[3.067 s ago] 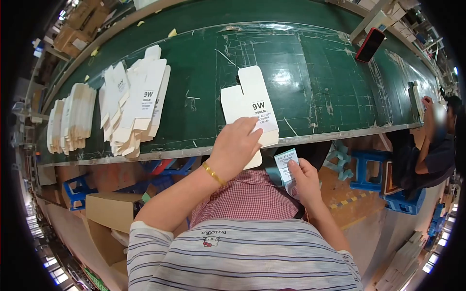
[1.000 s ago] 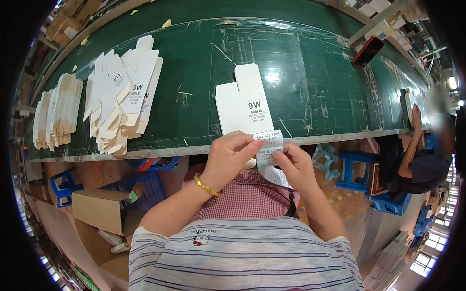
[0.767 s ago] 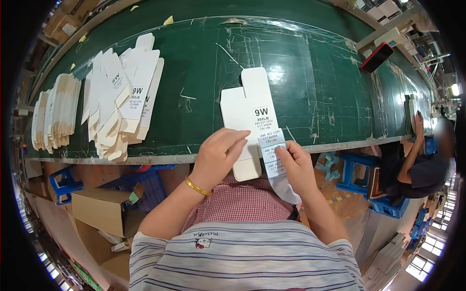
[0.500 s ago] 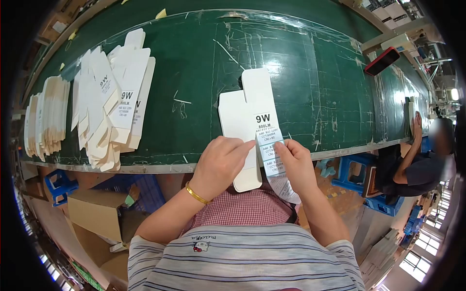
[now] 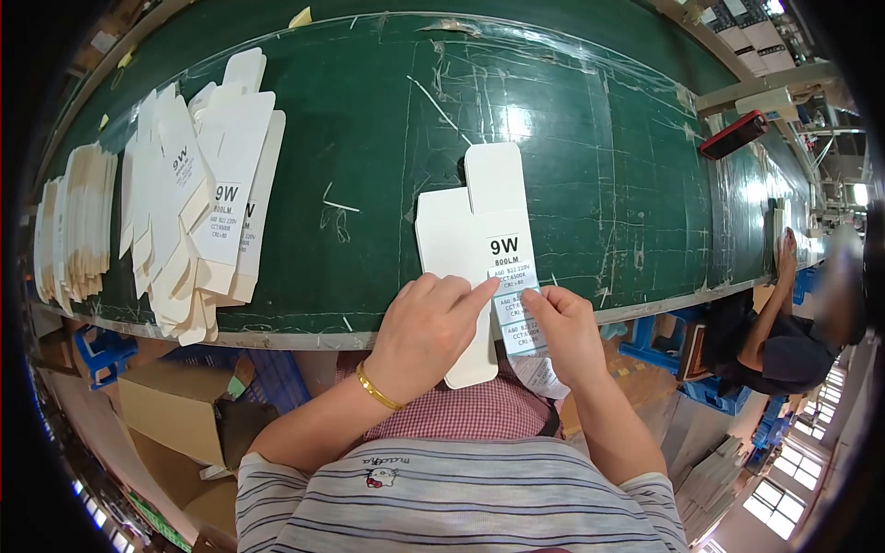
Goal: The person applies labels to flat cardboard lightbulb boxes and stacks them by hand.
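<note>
A flat white carton (image 5: 447, 226) marked 9W lies on the green table in front of me, its lower end past the table edge. My left hand (image 5: 429, 327) rests over the carton, its index fingertip pressing on the top label below the 9W print; its other fingers are curled, with nothing seen in them. My right hand (image 5: 567, 332) pinches the label strip (image 5: 521, 334) between thumb and index finger at its right side. The strip's upper end lies on the carton, and its lower part curls down past the table edge.
Loose white cartons (image 5: 244, 147) and a neat stack (image 5: 78, 221) lie at the left on the green table (image 5: 359, 111). A red-edged phone (image 5: 734, 135) is at the right. Another person (image 5: 784, 341) sits at the far right. A cardboard box (image 5: 175, 405) stands below left.
My left index finger has moved onto the top label, which now lies against the carton just under the print. The view has shifted slightly. My right hand still pinches the strip.
</note>
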A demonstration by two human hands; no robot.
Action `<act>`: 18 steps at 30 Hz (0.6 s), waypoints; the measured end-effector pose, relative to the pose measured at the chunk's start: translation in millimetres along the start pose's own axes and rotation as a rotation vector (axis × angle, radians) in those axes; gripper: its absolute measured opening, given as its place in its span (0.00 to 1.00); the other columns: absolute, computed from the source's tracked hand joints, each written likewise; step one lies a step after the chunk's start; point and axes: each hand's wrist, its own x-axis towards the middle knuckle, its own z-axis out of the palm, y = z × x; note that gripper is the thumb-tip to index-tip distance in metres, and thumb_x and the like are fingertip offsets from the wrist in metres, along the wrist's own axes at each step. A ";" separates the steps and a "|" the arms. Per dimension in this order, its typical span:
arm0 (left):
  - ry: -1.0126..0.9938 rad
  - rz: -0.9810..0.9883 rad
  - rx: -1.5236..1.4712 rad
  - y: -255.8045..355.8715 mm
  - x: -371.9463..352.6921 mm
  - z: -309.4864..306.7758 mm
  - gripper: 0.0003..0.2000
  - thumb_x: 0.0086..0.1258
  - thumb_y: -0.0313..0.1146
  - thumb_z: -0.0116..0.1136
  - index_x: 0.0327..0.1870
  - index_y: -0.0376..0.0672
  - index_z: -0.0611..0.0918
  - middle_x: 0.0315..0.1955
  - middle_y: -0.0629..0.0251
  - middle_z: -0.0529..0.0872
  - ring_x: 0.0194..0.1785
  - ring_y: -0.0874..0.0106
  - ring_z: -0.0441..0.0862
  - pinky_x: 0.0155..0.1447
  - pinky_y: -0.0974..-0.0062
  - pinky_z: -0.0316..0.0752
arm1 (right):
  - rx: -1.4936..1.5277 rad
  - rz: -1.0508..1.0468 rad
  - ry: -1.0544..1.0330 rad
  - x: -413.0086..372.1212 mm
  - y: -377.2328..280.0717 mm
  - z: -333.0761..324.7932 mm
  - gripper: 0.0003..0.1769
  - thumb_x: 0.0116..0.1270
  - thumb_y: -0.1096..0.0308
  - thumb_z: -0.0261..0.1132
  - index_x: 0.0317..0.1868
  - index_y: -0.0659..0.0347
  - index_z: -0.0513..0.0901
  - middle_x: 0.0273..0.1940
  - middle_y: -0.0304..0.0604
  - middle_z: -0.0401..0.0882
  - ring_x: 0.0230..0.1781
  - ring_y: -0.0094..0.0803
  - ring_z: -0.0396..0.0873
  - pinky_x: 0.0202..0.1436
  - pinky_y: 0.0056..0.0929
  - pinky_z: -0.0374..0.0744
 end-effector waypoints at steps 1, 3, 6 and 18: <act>-0.007 -0.005 0.000 0.4 0.9 -0.1 0.20 0.57 0.21 0.63 0.54 0.40 0.84 0.32 0.66 0.76 0.35 0.68 0.74 0.40 0.70 0.73 | -0.005 -0.001 0.002 -0.6 -1.5 0.3 0.15 0.72 0.64 0.63 0.32 0.69 0.82 0.25 0.31 0.76 0.25 0.14 0.66 0.26 0.20 0.66; -0.008 -0.010 0.007 0.4 2.1 0.4 0.20 0.57 0.22 0.63 0.54 0.40 0.84 0.32 0.66 0.76 0.34 0.68 0.74 0.40 0.70 0.73 | 0.004 0.003 0.002 -0.5 -1.1 0.5 0.15 0.72 0.64 0.64 0.32 0.69 0.82 0.25 0.31 0.76 0.25 0.14 0.66 0.26 0.20 0.66; -0.012 -0.015 0.015 1.9 4.3 -0.1 0.20 0.58 0.22 0.63 0.54 0.40 0.84 0.31 0.66 0.77 0.34 0.68 0.74 0.39 0.70 0.73 | 0.030 0.010 0.001 0.8 1.2 0.1 0.15 0.72 0.64 0.64 0.32 0.69 0.82 0.25 0.31 0.76 0.25 0.14 0.66 0.26 0.20 0.66; -0.054 -0.028 0.089 5.7 13.7 -4.0 0.18 0.59 0.26 0.64 0.53 0.44 0.84 0.29 0.67 0.78 0.33 0.69 0.77 0.37 0.72 0.75 | -0.018 0.027 -0.034 3.6 5.6 -6.2 0.12 0.72 0.67 0.64 0.37 0.70 0.84 0.30 0.36 0.83 0.26 0.15 0.75 0.29 0.18 0.74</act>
